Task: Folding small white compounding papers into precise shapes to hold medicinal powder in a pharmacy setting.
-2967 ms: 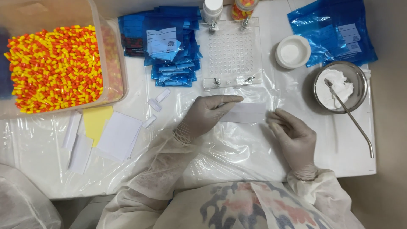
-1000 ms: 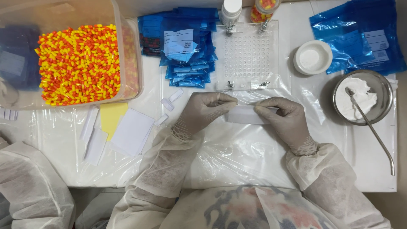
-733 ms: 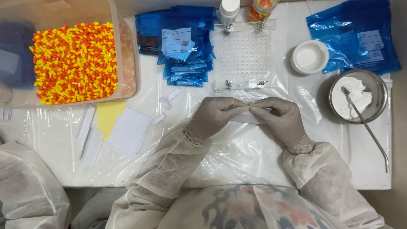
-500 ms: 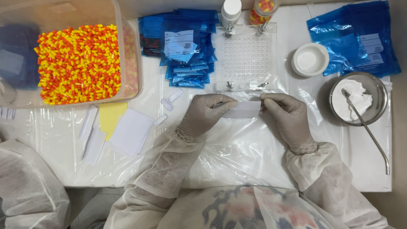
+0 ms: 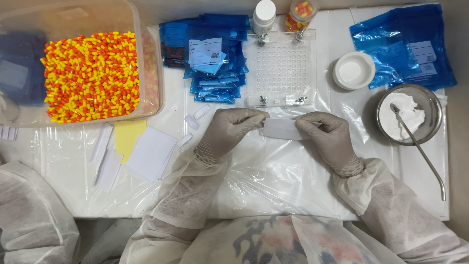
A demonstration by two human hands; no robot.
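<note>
A white table (image 5: 273, 190) covered in crinkled clear plastic sheeting (image 5: 146, 195) filled most of the view. Beyond the table's far edge ran a beige wall (image 5: 195, 7). Below its near edge lay grey floor (image 5: 105, 242). Even light glinted off the sheeting.

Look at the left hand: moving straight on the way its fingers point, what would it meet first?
Probably the right hand: the left hand points right along the white slip both hold.
</note>
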